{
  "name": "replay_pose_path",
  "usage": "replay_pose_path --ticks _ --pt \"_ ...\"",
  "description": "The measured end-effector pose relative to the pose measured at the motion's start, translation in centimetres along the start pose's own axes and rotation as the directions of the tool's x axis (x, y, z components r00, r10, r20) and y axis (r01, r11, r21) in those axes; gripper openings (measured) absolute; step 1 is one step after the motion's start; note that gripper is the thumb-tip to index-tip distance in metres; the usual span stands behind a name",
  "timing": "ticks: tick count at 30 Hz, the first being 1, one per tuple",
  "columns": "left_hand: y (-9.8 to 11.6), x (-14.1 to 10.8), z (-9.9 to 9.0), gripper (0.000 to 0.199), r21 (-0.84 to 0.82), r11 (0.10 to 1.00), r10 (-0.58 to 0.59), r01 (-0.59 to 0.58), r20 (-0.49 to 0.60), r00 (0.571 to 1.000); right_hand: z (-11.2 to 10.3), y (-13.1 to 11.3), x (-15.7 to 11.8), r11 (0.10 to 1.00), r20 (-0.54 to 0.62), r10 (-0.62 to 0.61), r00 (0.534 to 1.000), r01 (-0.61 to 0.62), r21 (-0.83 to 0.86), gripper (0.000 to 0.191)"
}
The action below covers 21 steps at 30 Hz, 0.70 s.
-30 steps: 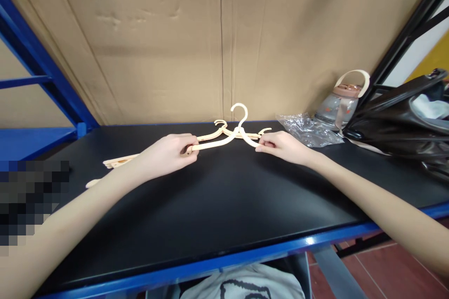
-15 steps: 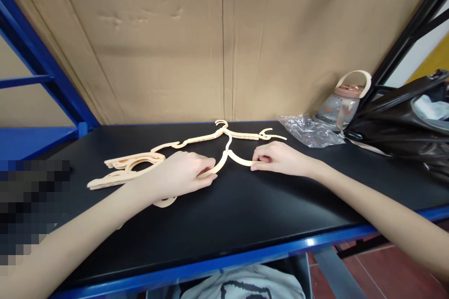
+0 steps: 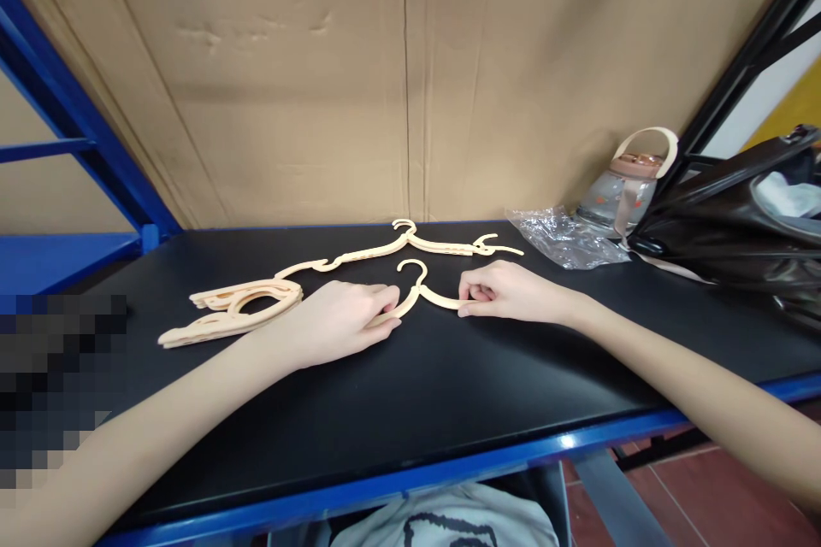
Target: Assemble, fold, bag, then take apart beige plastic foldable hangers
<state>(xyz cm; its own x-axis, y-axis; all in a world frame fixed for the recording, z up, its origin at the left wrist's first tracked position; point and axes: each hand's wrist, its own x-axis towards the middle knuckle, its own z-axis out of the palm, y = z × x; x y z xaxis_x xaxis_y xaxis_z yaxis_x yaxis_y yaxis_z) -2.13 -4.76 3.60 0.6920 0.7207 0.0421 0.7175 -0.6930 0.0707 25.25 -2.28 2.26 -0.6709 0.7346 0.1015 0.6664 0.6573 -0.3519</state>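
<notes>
Cream hanger (image 3: 420,290), spread open, is clamped in the grip of left hand (image 3: 343,316) and right hand (image 3: 506,295) — opened hangers (image 3: 442,247) behind it, folded hangers (image 3: 218,327), seemingly not yet spread, to its left.

No text, label, brand or number can be read here. The grey cloth (image 3: 449,508) carries a print of thick dark lines (image 3: 449,520), and the clear bottle (image 3: 606,207) has small orange marks (image 3: 601,200); in neither can I read letters.
</notes>
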Motion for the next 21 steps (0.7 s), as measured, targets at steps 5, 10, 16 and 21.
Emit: replay_pose_path --ticks 5,10,16,21 --pt "0.0 0.0 -0.1 0.026 0.020 1.000 0.007 -0.007 -0.004 1.000 -0.5 0.1 -0.2 1.000 0.032 0.017 0.999 -0.018 0.019 0.028" --pt "-1.0 -0.6 -1.2 0.035 0.142 0.988 -0.059 0.066 -0.050 0.997 -1.2 0.2 -0.4 0.996 0.069 0.084 0.994 -0.086 0.023 0.031" --pt "-2.0 -2.2 -3.0 0.054 0.037 0.982 -0.190 0.186 0.129 0.973 -1.9 0.9 -0.8 0.993 0.099 0.115 0.988 -0.117 0.020 0.032" --pt "-2.3 -2.9 -3.7 0.034 -0.036 0.983 -0.169 0.180 0.208 0.963 -2.5 1.0 -1.2 0.989 0.090 0.151 0.984 -0.150 -0.014 0.033"
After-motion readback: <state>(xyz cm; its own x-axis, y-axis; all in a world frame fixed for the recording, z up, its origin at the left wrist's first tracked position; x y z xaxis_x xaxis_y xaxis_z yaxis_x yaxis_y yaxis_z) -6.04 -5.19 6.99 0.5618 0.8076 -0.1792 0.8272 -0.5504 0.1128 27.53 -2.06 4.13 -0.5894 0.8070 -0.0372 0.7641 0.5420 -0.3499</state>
